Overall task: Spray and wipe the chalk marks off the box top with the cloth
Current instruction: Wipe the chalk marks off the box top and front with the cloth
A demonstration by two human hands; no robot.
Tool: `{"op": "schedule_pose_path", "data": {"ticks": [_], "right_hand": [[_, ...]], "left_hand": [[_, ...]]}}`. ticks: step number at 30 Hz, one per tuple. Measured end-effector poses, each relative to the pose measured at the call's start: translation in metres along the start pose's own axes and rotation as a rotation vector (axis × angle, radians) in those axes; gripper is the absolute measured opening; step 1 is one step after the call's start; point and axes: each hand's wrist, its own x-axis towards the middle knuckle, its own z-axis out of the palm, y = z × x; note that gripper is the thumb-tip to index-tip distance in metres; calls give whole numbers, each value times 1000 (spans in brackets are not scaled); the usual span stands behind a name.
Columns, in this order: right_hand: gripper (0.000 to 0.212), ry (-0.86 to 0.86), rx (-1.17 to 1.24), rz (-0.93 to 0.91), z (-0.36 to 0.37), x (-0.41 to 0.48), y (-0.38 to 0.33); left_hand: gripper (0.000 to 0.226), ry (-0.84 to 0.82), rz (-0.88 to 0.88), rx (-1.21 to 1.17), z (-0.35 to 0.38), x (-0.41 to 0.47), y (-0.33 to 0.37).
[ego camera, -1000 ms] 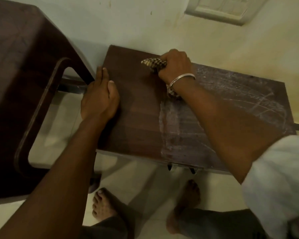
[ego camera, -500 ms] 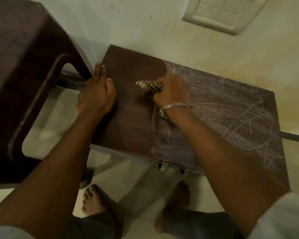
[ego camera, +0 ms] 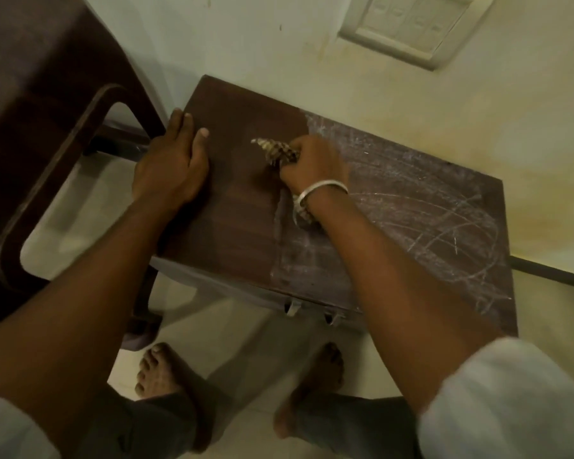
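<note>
Cloth (ego camera: pixel 274 150) pulled nearer — right hand (ego camera: pixel 312 165) gripping.

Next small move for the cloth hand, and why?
Probably drag the right hand, gripping the cloth, rightward across the chalk marks: the box top looks clean left of it, scribbled right of it. The left hand rests flat on it.

- Wearing a pale sleeve (ego camera: pixel 497 402) on the right arm, ending near the elbow.
- Wearing a matching sleeve (ego camera: pixel 9 430) on the left arm, only partly showing.
- Wearing a thin silver bangle (ego camera: pixel 323 189) at the wrist of the right hand (ego camera: pixel 312 167).
- Wearing dark grey trousers (ego camera: pixel 166 422) reaching the ankles.
- Going barefoot, both feet (ego camera: pixel 156 369) uncovered.
</note>
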Motion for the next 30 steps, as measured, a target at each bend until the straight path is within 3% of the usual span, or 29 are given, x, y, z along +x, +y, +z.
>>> {"op": "schedule_pose_path", "data": {"ticks": [3,7,15,24,30], "right_hand": [[6,-18,-20,50,-5,9,-5],[4,-26,1,-17,6,-30,0],[14,18,-36,29,5,-28,-5],[19,7,13,49,4,-41,-7],[15,1,-36,-28,10,-81,-6]], "left_hand": [[65,-9,9,-1,-1,-3,1],[65,-2,42,5,-2,-6,-3],[67,-1,135,215,2,-60,-19],[64,46,291,202,20,-107,8],[63,74,290,252,20,-108,13]]}}
